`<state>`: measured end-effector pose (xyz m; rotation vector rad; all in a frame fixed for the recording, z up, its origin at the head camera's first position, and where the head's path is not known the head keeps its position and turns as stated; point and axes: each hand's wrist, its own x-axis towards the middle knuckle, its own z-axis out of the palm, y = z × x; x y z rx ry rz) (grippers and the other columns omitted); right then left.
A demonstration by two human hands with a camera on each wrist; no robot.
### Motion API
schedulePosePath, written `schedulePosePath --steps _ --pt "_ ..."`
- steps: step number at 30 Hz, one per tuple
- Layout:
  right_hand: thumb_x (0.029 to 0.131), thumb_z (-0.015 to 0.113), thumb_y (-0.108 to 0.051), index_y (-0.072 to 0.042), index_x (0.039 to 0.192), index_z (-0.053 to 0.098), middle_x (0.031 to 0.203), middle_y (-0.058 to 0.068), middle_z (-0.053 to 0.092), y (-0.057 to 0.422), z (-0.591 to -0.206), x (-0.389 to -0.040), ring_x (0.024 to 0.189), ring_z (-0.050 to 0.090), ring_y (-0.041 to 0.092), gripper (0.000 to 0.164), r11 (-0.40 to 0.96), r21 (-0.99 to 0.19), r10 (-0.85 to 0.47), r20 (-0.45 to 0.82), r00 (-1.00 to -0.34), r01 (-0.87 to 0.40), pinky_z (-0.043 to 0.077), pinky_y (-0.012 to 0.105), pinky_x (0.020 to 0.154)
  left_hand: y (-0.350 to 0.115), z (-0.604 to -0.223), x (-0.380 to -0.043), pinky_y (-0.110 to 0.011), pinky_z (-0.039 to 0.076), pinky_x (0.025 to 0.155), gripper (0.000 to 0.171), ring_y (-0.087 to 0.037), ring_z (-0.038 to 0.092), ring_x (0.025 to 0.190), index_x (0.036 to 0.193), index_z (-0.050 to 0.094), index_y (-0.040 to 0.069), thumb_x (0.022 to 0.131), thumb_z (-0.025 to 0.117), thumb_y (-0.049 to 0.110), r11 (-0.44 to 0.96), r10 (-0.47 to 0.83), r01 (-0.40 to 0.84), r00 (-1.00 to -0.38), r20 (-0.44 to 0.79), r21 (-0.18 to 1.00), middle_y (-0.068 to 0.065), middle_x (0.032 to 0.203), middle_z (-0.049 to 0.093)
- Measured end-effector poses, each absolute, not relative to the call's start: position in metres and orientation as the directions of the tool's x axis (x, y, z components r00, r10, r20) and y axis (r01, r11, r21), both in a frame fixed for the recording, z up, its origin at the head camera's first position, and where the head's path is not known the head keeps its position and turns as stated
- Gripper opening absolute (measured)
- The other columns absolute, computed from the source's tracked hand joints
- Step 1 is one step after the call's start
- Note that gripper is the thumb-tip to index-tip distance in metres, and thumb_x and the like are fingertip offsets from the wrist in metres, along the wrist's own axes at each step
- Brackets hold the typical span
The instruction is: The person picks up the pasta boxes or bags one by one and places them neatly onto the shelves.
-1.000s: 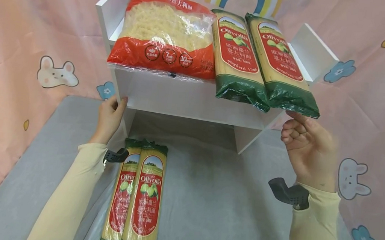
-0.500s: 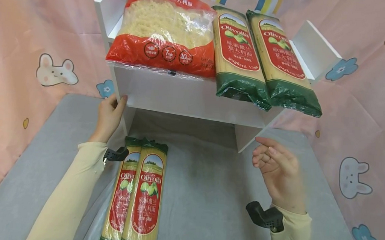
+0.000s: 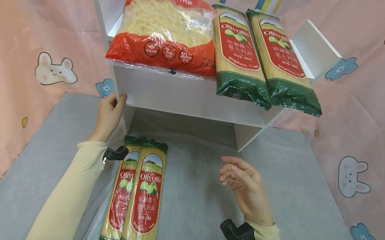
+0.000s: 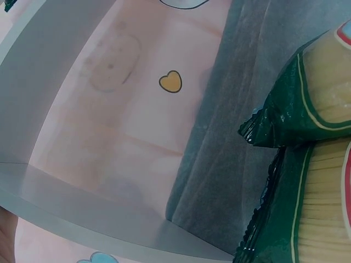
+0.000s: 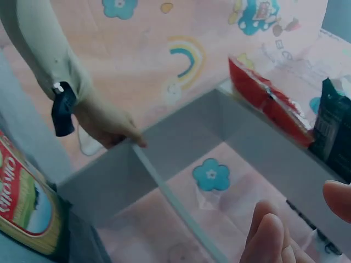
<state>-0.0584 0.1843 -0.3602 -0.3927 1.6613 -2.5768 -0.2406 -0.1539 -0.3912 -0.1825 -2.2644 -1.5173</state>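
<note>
My left hand [image 3: 108,115] grips the left side panel of a white shelf [image 3: 180,96], thumb at its front edge; the right wrist view also shows this left hand [image 5: 109,123] at the panel. My right hand [image 3: 243,186] is in the air below the shelf's right side, fingers loosely bent, holding nothing. On the shelf top lie a red bag of pasta [image 3: 165,31] and two packs of spaghetti, a left one [image 3: 240,44] and a right one [image 3: 282,59], their green ends jutting past the front edge. Two more spaghetti packs [image 3: 145,199] lie side by side on the grey cloth, right of my left forearm.
Grey cloth [image 3: 192,210] covers the surface under the shelf. A pink printed curtain [image 3: 366,111] hangs behind and on both sides. The shelf's right upper panel [image 3: 316,50] stands beyond the spaghetti packs. Each wrist wears a black camera mount, such as the right one [image 3: 238,233].
My right hand has come away from below the right spaghetti pack's end, moving left and down toward the middle. My left hand keeps its grip on the shelf.
</note>
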Motion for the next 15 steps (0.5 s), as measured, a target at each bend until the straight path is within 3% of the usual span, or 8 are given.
schedulePosePath --steps 8,15 --pt "0.097 0.037 0.005 0.003 0.115 0.06 0.091 0.005 0.068 0.178 -0.378 -0.051 0.076 0.065 0.014 0.029 -0.387 -0.918 -0.165 0.162 -0.973 -0.087 0.051 0.025 0.069 -0.153 -0.391 -0.241 -0.021 0.036 0.062 0.031 -0.009 0.049 0.071 0.109 0.063 -0.007 0.099 0.049 0.019 0.388 -0.111 0.323 -0.913 0.392 0.863 -0.023 0.1 0.066" --pt "0.097 0.041 0.002 0.001 0.114 0.06 0.09 0.005 0.068 0.168 -0.395 -0.042 0.076 0.065 0.013 0.025 -0.35 -0.937 -0.188 0.074 -0.979 -0.004 0.051 0.026 0.068 -0.154 -0.392 -0.24 -0.02 0.035 0.059 0.031 -0.007 0.048 0.069 0.11 0.063 -0.008 0.099 0.049 0.018 0.392 -0.126 0.324 -0.908 0.399 0.861 -0.024 0.099 0.066"
